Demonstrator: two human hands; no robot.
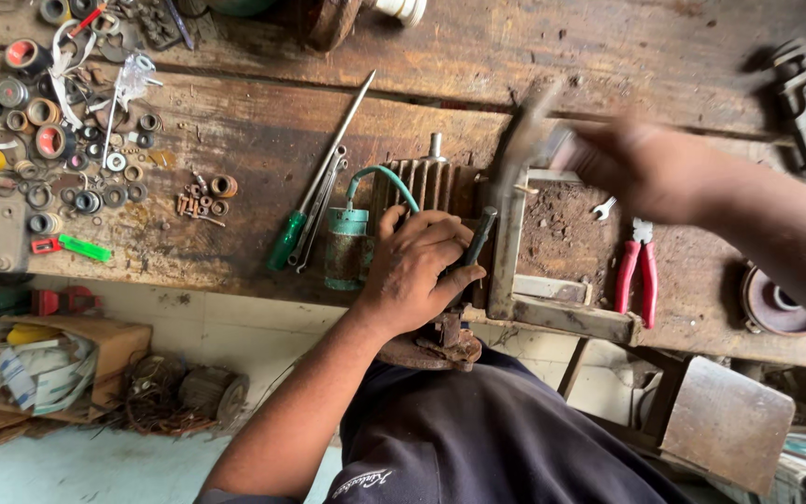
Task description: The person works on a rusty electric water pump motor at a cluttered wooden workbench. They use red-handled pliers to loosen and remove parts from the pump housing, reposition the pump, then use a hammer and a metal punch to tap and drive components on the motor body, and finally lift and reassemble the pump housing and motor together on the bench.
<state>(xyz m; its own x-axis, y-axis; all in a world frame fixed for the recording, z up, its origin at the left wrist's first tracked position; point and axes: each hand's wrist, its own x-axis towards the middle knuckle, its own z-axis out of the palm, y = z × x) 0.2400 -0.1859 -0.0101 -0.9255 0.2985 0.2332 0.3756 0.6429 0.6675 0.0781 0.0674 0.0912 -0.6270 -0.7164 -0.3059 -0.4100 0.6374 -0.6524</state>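
A long green-handled screwdriver (314, 191) is laid slantwise on the worn wooden workbench (254, 140), with a slim metal spanner (321, 207) just beside it. Red-handled pliers (638, 271) are seen toward the right, near a small silver spanner (604, 208). Scattered metal rings and bearings (76, 159) are spread at the left. A torn cardboard box (44, 364) is set below on the floor.

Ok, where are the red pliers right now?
In the head view, the red pliers lie on the bench, right of the metal frame, just below a small wrench.
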